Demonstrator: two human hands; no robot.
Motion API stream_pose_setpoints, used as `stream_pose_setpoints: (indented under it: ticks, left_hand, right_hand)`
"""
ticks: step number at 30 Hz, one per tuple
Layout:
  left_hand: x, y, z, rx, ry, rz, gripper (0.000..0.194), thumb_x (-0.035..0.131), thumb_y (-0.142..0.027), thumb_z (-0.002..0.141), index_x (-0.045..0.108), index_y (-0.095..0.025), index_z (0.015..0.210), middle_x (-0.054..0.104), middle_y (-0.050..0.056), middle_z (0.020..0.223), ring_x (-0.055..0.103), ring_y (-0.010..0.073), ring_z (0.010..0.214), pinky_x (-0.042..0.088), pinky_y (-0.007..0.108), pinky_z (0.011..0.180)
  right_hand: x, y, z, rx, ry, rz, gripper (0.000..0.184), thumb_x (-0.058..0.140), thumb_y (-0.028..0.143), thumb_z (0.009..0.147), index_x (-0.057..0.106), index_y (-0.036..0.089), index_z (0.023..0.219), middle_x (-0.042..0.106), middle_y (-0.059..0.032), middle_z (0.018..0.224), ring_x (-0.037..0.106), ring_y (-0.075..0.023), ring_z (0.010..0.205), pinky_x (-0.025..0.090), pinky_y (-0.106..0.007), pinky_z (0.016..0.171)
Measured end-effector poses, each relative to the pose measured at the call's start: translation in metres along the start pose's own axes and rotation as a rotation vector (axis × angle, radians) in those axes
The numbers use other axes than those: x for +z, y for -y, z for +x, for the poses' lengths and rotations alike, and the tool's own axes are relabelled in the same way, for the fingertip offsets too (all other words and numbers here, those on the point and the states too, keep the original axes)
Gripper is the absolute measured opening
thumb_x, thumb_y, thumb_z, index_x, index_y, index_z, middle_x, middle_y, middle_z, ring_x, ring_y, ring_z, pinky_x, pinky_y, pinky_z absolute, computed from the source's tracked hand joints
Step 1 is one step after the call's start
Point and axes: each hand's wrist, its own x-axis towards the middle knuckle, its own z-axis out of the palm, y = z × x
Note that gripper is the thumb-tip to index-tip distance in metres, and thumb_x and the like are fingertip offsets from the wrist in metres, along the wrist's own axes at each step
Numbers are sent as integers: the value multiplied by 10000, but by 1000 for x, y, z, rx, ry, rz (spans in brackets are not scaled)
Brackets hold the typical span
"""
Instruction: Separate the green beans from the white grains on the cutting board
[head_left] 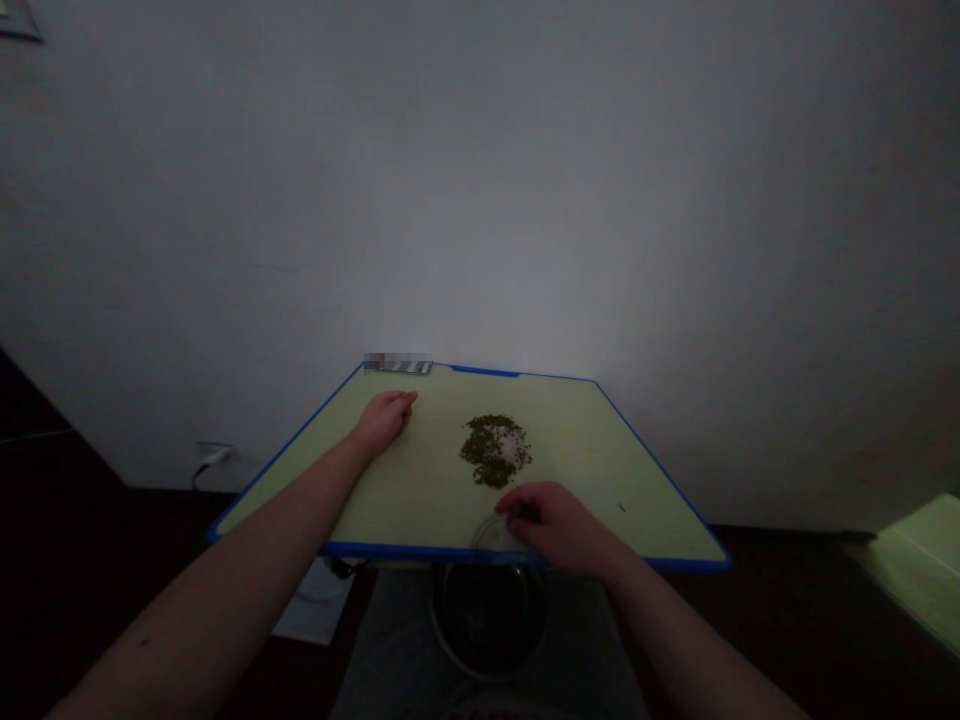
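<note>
Dim room, pale wall ahead, and you are seated at a green cutting board with a blue rim. Nearest you, below the board's near edge, sits a dark bowl with a metal rim; its contents are too dark to tell. Your right hand is at that near edge, fingers curled over a clear dish. They touch its rim, but you can't tell from this view whether they are gripping it. The dish is round, so it has no long axis, and it looks empty, though your hand hides part of it.

Just beyond lies the pile of small dark green seeds, mid-board, with white grains heaped at its centre. So far everything sits in this one mound, the white unmixed with the green, and no seeds show in the dish. The pile is roughly round, with no clear long axis pointing anywhere.

Your left hand lies open and empty on the board, fingers together and pointing at the far edge, well apart from the pile. Past it, a blurred strip sits on the far corner, and a white plug sits low on the wall.
</note>
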Motion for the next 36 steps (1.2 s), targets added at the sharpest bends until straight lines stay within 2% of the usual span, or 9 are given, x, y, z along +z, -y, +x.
stream_pose_setpoints:
  ticks: [4, 7, 10, 12, 15, 17, 23, 28, 36]
  left_hand:
    - [-1, 6, 3, 8, -4, -19, 380, 483, -430, 737, 412, -189, 451, 352, -55, 338, 305, 79, 330, 244, 250, 401]
    - [-1, 9, 5, 9, -6, -1, 385, 486, -450, 731, 422, -189, 455, 348, -55, 336, 302, 81, 327, 233, 248, 391]
    - [-1, 7, 5, 8, -7, -9, 380, 484, -443, 727, 414, -191, 452, 351, -52, 338, 302, 81, 328, 232, 243, 389]
    - [0, 6, 4, 11, -6, -9, 376, 477, -434, 729, 409, -193, 448, 347, -51, 335, 297, 82, 329, 234, 243, 391]
    - [0, 8, 5, 22, -6, -25, 378, 473, -438, 729, 409, -193, 448, 357, -50, 349, 298, 79, 330, 242, 245, 395]
    - [0, 11, 7, 34, -3, -26, 385, 482, -449, 725, 414, -192, 447, 353, -52, 350, 303, 78, 333, 248, 246, 397]
    - [-1, 16, 10, 35, -2, -4, 384, 483, -462, 721, 418, -193, 454, 363, -50, 359, 313, 83, 338, 247, 248, 393]
    - [-2, 13, 8, 51, 6, 19, 393, 465, -458, 733, 417, -193, 446, 367, -43, 348, 321, 87, 347, 266, 247, 413]
    - [-1, 4, 2, 38, 7, 24, 399, 472, -450, 737, 406, -191, 441, 356, -50, 339, 310, 82, 342, 261, 249, 418]
  right_hand:
    - [-5, -10, -20, 82, -102, 146, 254, 526, 180, 714, 653, 161, 932, 675, -37, 770, 601, -143, 671, 457, -255, 609]
    - [-7, -17, -32, 140, -264, 225, 280, 544, 239, 723, 628, 148, 974, 681, -52, 767, 619, -158, 660, 480, -269, 586]
    - [-1, -16, -41, 85, -462, 46, 244, 548, 243, 745, 638, 161, 956, 687, -67, 811, 630, -168, 694, 497, -292, 633]
    - [9, -12, -44, -84, -523, -192, 193, 522, 196, 774, 654, 179, 913, 684, -65, 812, 621, -166, 717, 489, -296, 668]
    - [29, -4, -41, -429, -471, -486, 224, 468, 112, 803, 651, 186, 909, 675, -54, 786, 591, -160, 730, 464, -290, 685]
    - [42, 2, -36, -523, -425, -599, 212, 480, 113, 814, 637, 186, 936, 671, -53, 806, 571, -164, 744, 449, -292, 689]
    - [59, 14, -14, -526, -288, -757, 255, 578, 197, 793, 577, 168, 1046, 645, -58, 855, 534, -193, 789, 415, -315, 679]
    - [58, 10, -7, -478, -321, -778, 185, 572, 195, 802, 598, 176, 984, 630, -48, 789, 521, -183, 767, 395, -306, 659]
    - [42, -7, -27, -451, -393, -771, 191, 524, 132, 813, 633, 180, 962, 642, -49, 780, 528, -169, 737, 405, -297, 655]
